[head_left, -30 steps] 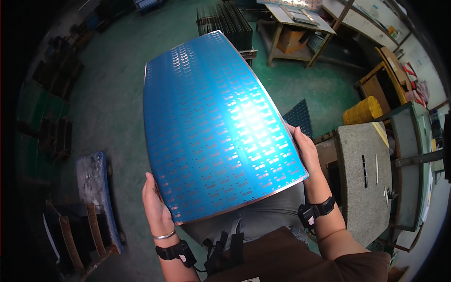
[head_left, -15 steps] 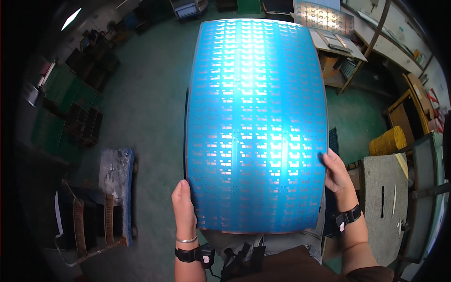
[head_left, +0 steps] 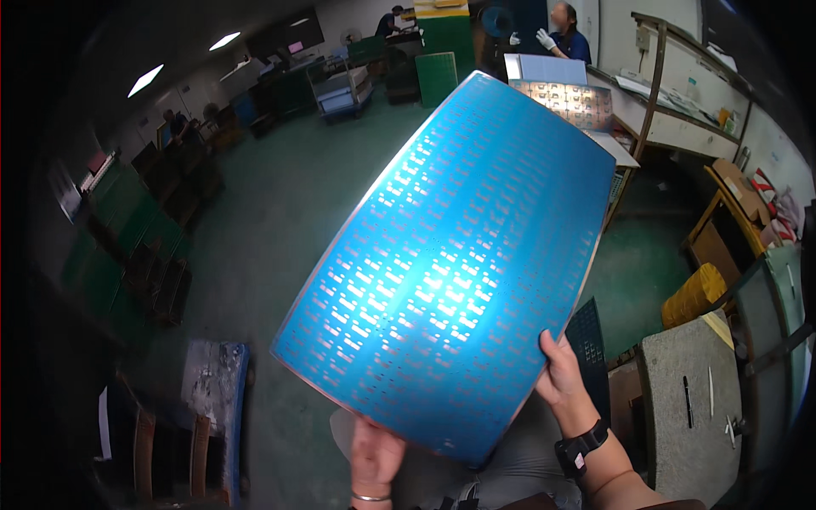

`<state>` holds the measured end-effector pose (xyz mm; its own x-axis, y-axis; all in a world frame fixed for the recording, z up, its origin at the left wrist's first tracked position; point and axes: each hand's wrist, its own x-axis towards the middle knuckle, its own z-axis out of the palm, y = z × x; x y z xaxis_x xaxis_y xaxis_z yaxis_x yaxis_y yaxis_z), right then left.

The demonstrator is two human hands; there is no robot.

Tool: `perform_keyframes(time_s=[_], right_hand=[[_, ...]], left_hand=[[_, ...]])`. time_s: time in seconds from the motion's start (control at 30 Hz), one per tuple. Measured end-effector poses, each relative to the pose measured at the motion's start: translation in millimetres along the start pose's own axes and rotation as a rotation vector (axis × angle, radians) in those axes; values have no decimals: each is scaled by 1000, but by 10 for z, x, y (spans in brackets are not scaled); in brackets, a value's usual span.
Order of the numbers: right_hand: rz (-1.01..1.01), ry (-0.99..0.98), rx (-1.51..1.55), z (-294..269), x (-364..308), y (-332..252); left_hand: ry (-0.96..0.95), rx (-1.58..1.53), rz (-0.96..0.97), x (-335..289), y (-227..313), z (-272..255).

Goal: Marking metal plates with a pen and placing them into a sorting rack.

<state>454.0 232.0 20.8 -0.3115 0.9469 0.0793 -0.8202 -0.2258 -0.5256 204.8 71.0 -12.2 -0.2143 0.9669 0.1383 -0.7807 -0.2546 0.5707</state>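
Note:
A large blue circuit board panel (head_left: 442, 272) with rows of small copper-coloured pads fills the middle of the view, tilted with its far end toward the right. My right hand (head_left: 561, 370) grips its right edge near the lower corner, thumb on the top face and the other fingers hidden underneath. At the near lower edge, my left hand (head_left: 376, 450) holds the panel from below, its fingers out of sight behind the board. Light glares off the blue surface.
To my right stands a grey-topped table (head_left: 680, 374) with pens on it, and a yellow roll (head_left: 695, 293) beyond. Another dark panel (head_left: 586, 340) leans by my right arm. A blue-edged cart (head_left: 212, 382) is at left. A gloved person (head_left: 571, 38) works at the far bench.
The panel has turned clockwise, its far end swinging right and its near left corner outward. My left hand has moved from the left edge to the near edge; my view has lifted.

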Motion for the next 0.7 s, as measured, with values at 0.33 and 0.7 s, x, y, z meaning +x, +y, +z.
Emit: perform_keyframes(time_s=[0.33,0.7], right_hand=[[-479,141,100,-494,29,-994],[-188,222,-305,-302,-503,-1537]], left_hand=[[559,245,-123,-156,617,-111],[568,103,104,-98,1251,-156]])
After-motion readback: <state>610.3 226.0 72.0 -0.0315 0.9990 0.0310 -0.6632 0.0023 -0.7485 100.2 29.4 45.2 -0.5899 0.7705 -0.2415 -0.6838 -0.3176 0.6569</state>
